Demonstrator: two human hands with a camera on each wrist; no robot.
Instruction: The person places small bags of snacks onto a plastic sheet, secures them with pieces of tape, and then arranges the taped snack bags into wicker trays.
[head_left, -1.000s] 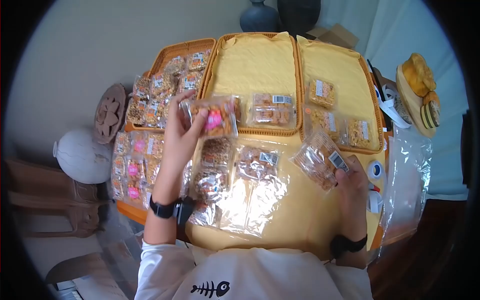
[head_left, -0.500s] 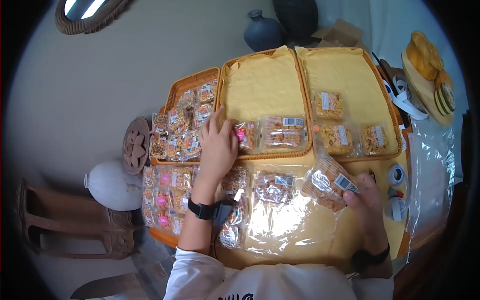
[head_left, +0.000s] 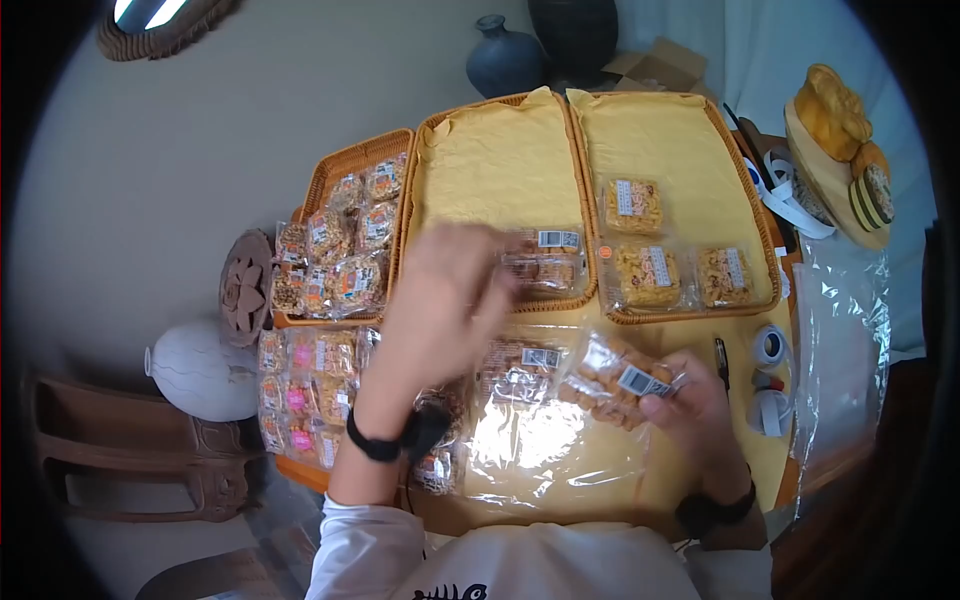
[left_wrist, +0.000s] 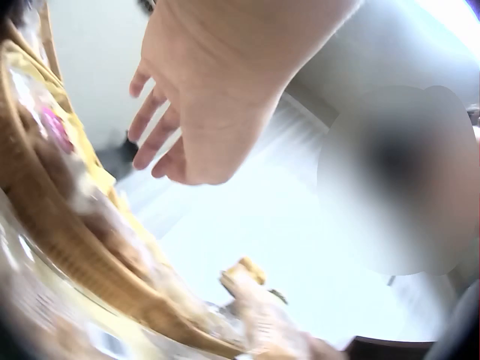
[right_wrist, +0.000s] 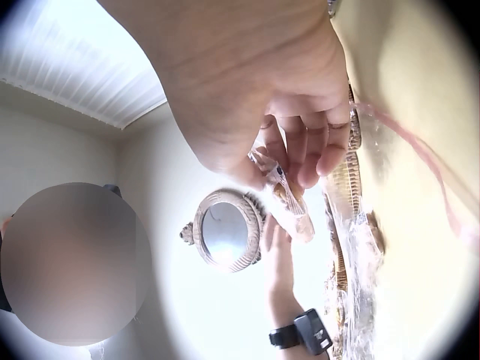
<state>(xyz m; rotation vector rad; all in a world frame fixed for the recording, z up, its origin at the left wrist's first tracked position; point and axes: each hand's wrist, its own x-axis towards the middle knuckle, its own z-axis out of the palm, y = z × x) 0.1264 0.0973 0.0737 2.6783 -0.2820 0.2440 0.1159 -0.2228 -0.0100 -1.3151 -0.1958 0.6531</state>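
My right hand (head_left: 695, 405) pinches a clear packet of golden-brown snack pieces (head_left: 605, 380) at its right end, near a barcode label. In the right wrist view, the thumb and fingers close on the packet's edge (right_wrist: 289, 196). My left hand (head_left: 440, 305), blurred in the head view, is over the front of the middle wicker basket (head_left: 505, 98). The left wrist view shows its fingers (left_wrist: 154, 127) loosely extended and empty. A pink-labelled packet (left_wrist: 56, 127) lies inside the basket rim there. Barcoded packets (head_left: 545, 262) sit to the right of that hand.
The left basket (head_left: 330, 170) holds several nut packets; the right basket (head_left: 690, 318) holds three yellow packets. More packets (head_left: 330, 385) lie front left. Shiny clear film (head_left: 540, 455) covers the table's front. A pen (head_left: 721, 360) and tape rolls (head_left: 768, 345) lie at right.
My left hand has put the pink-labelled packet in the front of the middle basket and let go, then moved away. My right hand has tilted its packet and brought it inward.
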